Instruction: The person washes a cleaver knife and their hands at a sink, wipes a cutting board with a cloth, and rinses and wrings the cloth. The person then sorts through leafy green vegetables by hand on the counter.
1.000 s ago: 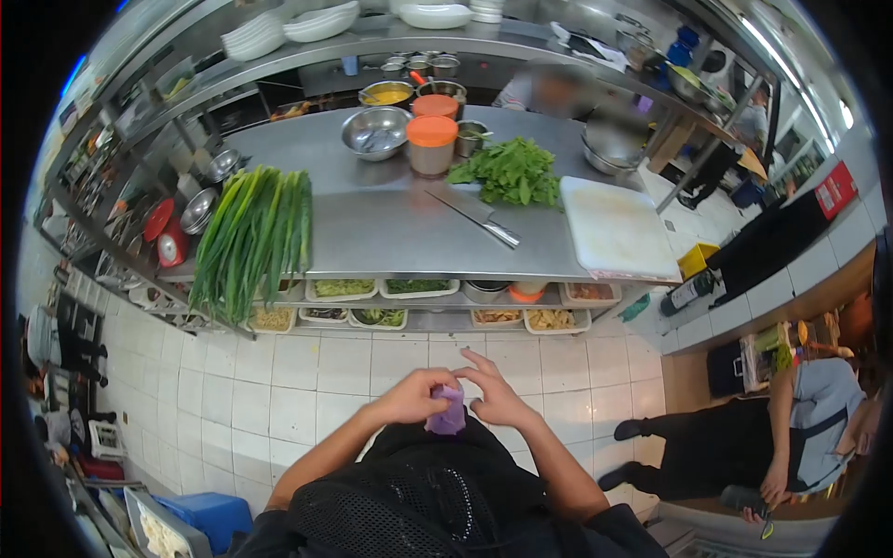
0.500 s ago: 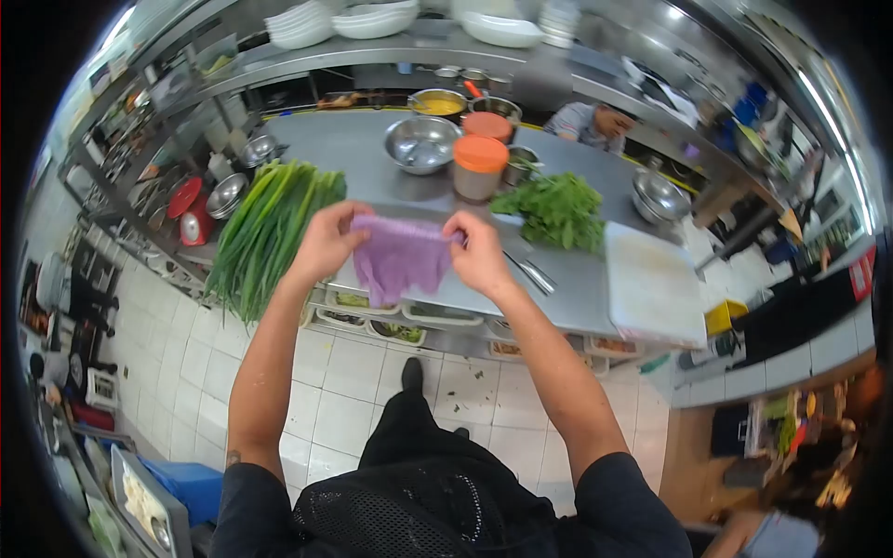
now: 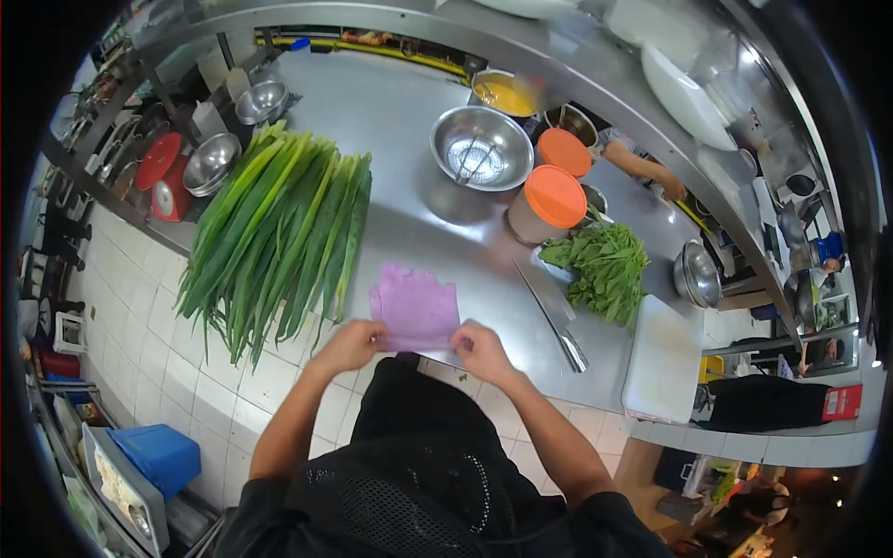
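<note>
One purple cloth (image 3: 417,307) is lying spread out over the front of the bench (image 3: 391,102), between the onions (image 3: 279,232) and the knife (image 3: 555,316). The left hand (image 3: 352,346) is pinching its near left corner, and the right hand (image 3: 482,350) is pinching its near right corner, so both are gripping it. The opening-out is looking mostly done, I think: the cloth is showing wide, with a wavy far side. What is left seems to be the near side, which the two hands are holding by the bench's front edge. I am not able to tell if all of the cloth is touching the metal. Now I am counting: one knife is lying on the right, one white board (image 3: 662,358) is sitting past it, and one bunch of leaves (image 3: 605,265) is resting behind. Two tubs (image 3: 555,195) are standing together, both wearing orange lids. One big bowl (image 3: 507,139) is sitting next to them. The onions are making one heap and hanging over the front edge, overlapping too much to count. One red scale (image 3: 167,186) is standing on the left. One arm (image 3: 642,166) of another person is showing at the far side.
</note>
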Demonstrator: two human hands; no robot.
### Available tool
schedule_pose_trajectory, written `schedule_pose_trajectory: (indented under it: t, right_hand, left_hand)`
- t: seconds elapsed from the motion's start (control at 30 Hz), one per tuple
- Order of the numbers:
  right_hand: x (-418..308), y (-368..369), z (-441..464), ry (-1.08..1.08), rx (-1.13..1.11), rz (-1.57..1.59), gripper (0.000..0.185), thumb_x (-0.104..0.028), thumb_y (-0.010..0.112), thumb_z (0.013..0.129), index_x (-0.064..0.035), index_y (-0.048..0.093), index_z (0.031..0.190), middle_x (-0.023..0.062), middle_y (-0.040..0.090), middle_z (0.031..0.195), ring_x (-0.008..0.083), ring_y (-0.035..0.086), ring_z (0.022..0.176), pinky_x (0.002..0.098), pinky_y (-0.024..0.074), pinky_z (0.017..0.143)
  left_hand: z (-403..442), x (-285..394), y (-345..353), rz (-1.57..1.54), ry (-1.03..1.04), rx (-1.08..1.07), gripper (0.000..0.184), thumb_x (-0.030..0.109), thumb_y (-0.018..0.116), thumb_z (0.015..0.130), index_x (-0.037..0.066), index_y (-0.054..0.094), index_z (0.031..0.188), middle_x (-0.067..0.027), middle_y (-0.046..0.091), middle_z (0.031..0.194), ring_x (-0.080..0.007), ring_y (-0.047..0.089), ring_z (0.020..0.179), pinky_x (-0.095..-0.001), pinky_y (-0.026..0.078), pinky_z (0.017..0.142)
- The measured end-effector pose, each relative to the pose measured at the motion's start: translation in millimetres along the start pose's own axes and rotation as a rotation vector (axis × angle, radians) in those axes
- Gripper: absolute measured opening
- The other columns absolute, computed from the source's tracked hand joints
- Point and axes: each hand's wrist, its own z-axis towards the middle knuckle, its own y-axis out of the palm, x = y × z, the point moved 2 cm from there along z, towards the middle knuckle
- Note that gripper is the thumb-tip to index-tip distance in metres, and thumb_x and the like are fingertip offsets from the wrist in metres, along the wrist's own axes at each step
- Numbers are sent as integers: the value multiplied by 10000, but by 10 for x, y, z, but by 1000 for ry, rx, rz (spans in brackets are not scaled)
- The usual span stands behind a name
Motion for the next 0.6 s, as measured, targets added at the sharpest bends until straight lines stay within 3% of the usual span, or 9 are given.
schedule_pose_trajectory:
  t: [0.1, 0.17, 0.2, 0.27, 0.4, 0.47, 0.53, 0.6]
  right_hand:
    - [10, -252, 460, 37, 198, 115, 166, 51, 626, 851, -30, 674, 987, 134, 642, 950, 251, 644, 826, 347, 520, 723]
    - [-189, -514, 765, 58, 314, 143, 189, 44, 633, 847, -35, 676, 1013, 147, 648, 972, 262, 656, 843, 353, 529, 749]
    - [-207, -621, 853, 64, 416, 168, 214, 38, 641, 844, -40, 679, 1040, 160, 653, 993, 273, 667, 859, 359, 537, 775]
    - [83, -821, 848, 94, 476, 84, 234, 21, 646, 840, -39, 674, 1064, 171, 651, 1035, 299, 669, 886, 373, 542, 793]
    - [873, -1244, 130, 320, 571, -409, 307, -24, 645, 802, -27, 657, 1109, 179, 614, 1190, 404, 583, 1098, 468, 496, 922]
    - [919, -1347, -394, 351, 625, -551, 353, -17, 646, 782, -53, 650, 1133, 177, 609, 1190, 400, 549, 1140, 486, 464, 959]
    - [955, -1354, -807, 490, 598, -664, 411, -7, 646, 761, -77, 633, 1166, 174, 600, 1186, 394, 548, 1129, 485, 464, 947]
    - [1058, -1340, -935, 530, 537, -621, 429, -8, 649, 752, -86, 613, 1172, 172, 606, 1165, 393, 558, 1119, 488, 474, 923]
  left_hand:
    - [498, 219, -461, 184, -109, -8, 260, 71, 662, 817, 25, 701, 1070, -161, 709, 1014, -384, 641, 969, -425, 508, 847]
    - [813, 632, -662, 550, 286, 322, 397, 87, 661, 807, 133, 680, 1201, -125, 652, 1243, -318, 583, 1152, -438, 471, 936]
    - [944, 699, -612, 551, 305, 304, 397, 87, 661, 807, 133, 680, 1201, -125, 652, 1243, -318, 583, 1152, -438, 471, 936]
    - [1155, 747, -392, 572, 506, -133, 416, 201, 673, 867, 189, 652, 1282, -76, 547, 1429, -320, 454, 1332, -498, 375, 1070]
    - [1291, 195, 177, 612, 715, -342, 475, 327, 647, 922, 200, 595, 1377, -62, 502, 1496, -321, 420, 1395, -536, 318, 1131]
    - [1399, 95, 204, 596, 617, -265, 569, 406, 598, 958, 222, 486, 1485, -49, 402, 1585, -315, 339, 1470, -535, 256, 1182]
    - [1611, 48, 275, 652, 567, -323, 622, 389, 577, 965, 224, 403, 1539, -62, 323, 1631, -323, 294, 1497, -524, 236, 1198]
    - [2011, -84, 256, 766, 422, -46, 589, 333, 557, 974, 217, 416, 1534, -69, 342, 1620, -327, 346, 1467, -512, 264, 1184]
